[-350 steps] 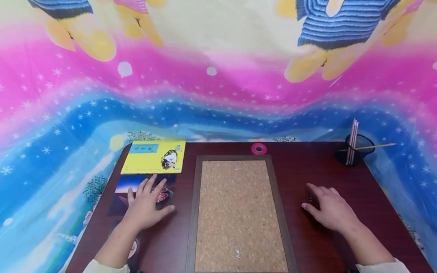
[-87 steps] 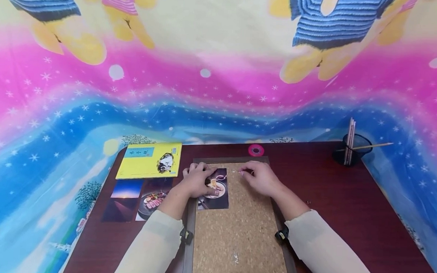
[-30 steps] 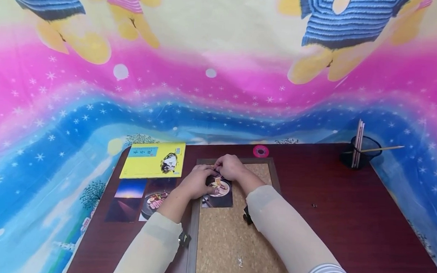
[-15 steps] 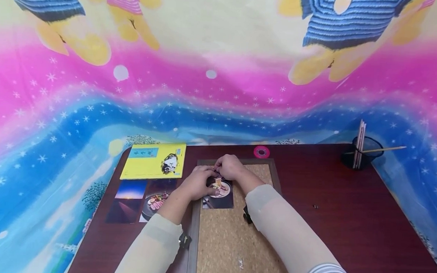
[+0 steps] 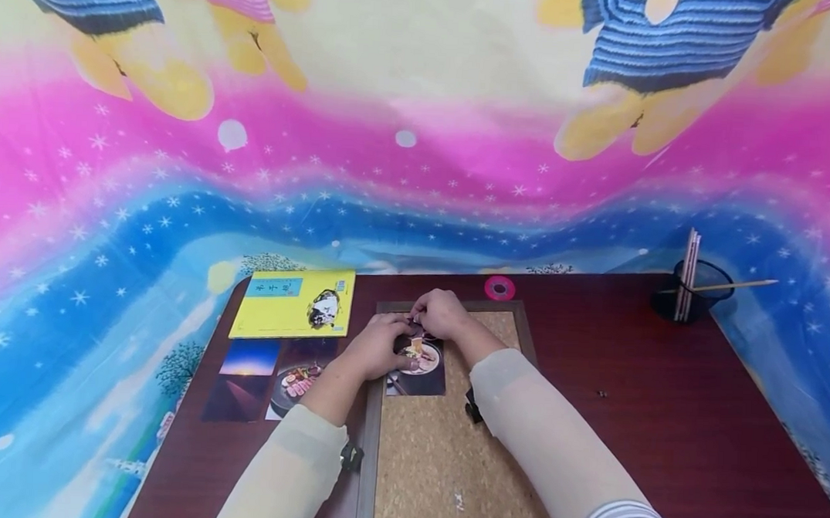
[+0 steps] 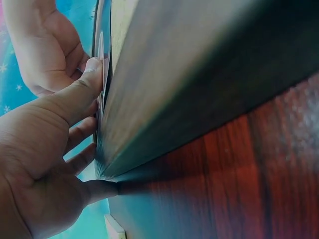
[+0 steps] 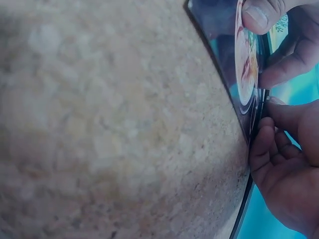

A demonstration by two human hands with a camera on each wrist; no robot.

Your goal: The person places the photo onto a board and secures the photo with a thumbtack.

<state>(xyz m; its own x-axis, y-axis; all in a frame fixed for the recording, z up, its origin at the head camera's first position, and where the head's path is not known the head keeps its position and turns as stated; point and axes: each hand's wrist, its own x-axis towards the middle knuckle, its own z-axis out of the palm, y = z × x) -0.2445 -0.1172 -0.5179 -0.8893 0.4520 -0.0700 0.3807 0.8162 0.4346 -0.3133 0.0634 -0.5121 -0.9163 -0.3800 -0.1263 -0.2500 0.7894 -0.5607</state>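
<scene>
A food photo with a bowl on it lies on the upper left of a framed cork board. My left hand presses it down, thumb on the picture and fingers along the board's left edge. At the photo's top edge my right hand pinches a tiny pin, mostly hidden by the fingertips. In the left wrist view, the left hand's thumb lies on the photo, with the right hand beyond. The right wrist view has the right hand's fingertips right at the photo's corner.
Two more photos, a sunset and a meat dish, lie left of the board below a yellow book. A pink tape roll sits behind it. Right are a pencil cup and tiny bits. Small whitish pieces lie low on the cork.
The bowl photo has gone from the table's left side onto the board. My right hand has moved left from the board's top middle to the photo's top edge. Lately both hands hardly move.
</scene>
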